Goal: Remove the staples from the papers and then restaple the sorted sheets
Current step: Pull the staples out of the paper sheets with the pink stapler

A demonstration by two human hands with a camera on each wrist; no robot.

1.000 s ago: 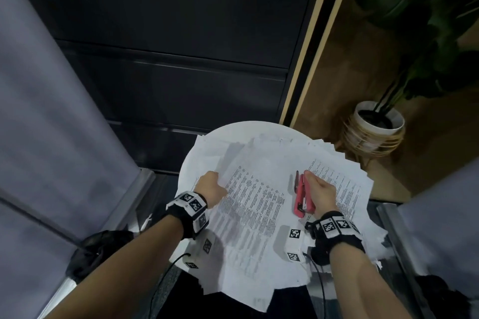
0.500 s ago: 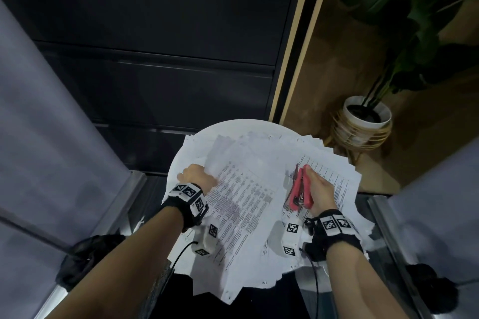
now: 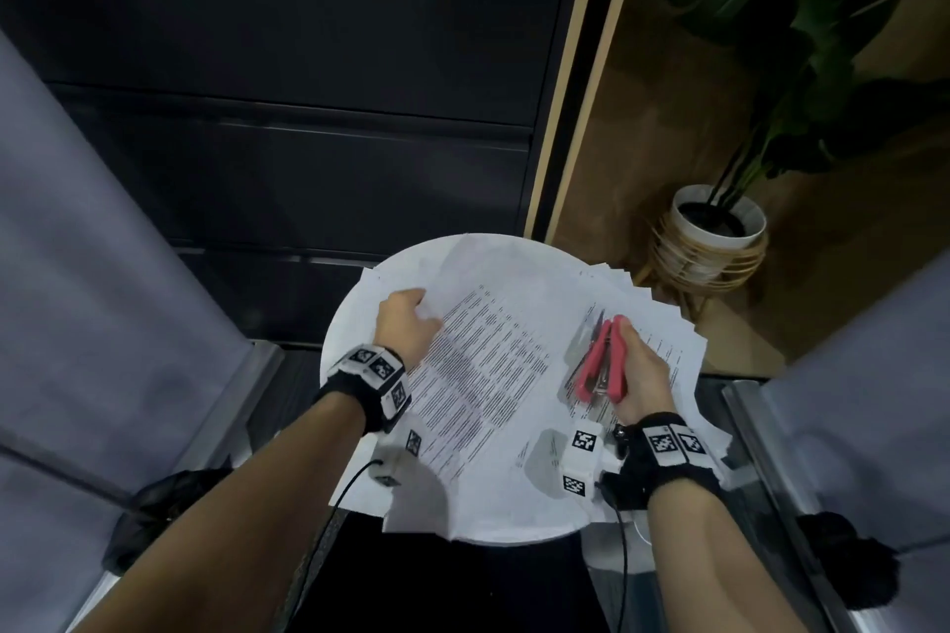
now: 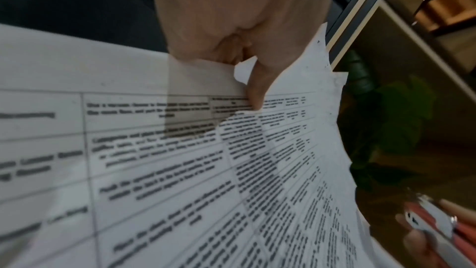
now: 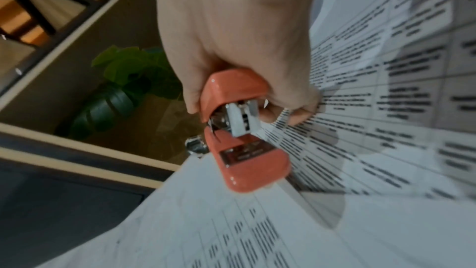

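Note:
Printed sheets (image 3: pixel 493 375) lie fanned over a round white table (image 3: pixel 354 318). My left hand (image 3: pixel 406 324) pinches the upper left corner of the top sheets (image 4: pixel 195 160), thumb on top in the left wrist view (image 4: pixel 255 97). My right hand (image 3: pixel 637 365) grips a red stapler (image 3: pixel 601 365) over the papers on the right. In the right wrist view the stapler (image 5: pixel 242 129) hangs with its mouth apart, metal magazine showing, just above the sheets (image 5: pixel 360 150).
A potted plant (image 3: pixel 714 231) in a wicker stand sits on the floor beyond the table at the right. Grey upholstered seats (image 3: pixel 92 298) flank the table on both sides. A dark cabinet front (image 3: pixel 308 118) rises behind.
My left hand has slid up along the papers' left edge toward the top corner. The right hand with the stapler has stayed over the right-hand sheets, tilting slightly.

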